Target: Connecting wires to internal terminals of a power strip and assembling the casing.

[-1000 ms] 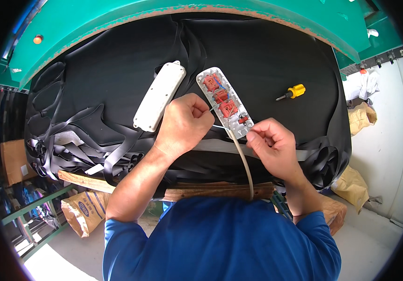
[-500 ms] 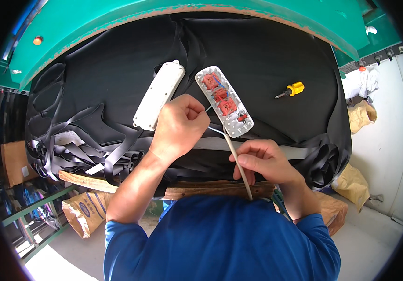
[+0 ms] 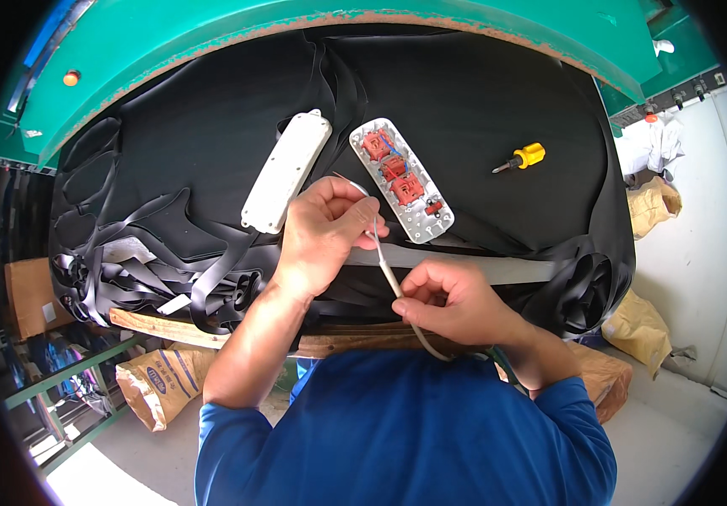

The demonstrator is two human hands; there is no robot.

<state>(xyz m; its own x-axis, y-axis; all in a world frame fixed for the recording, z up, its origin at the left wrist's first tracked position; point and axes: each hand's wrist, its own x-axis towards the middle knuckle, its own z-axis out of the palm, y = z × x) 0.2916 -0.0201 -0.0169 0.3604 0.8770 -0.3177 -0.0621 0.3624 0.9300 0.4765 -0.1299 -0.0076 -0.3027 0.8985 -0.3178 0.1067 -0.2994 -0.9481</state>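
Note:
A pale electrical cable [image 3: 389,277] with stripped inner wires at its end runs between my two hands. My left hand [image 3: 327,229] pinches the thin inner wires, whose tips poke up beyond the thumb. Lower down, my right hand [image 3: 452,301] grips the cable's outer sheath between thumb and fingers. Just beyond the hands lies an opened power strip half [image 3: 424,226], with red socket parts and blue wires inside. Its white cover [image 3: 286,173] rests to the left, beside my left hand. Further right is a screwdriver [image 3: 518,158] with a yellow handle.
Black sheet material [image 3: 481,101] covers the work surface, with loose strips [image 3: 203,287] heaped at the left. A green machine frame [image 3: 338,10] spans the far side. Wooden boards [image 3: 372,341] edge the near side. Paper sacks [image 3: 161,384] stand on the floor.
The cable's wire end has moved away from the power strip half, toward me. My left hand has shifted its pinch along the wires, and my right hand has moved left.

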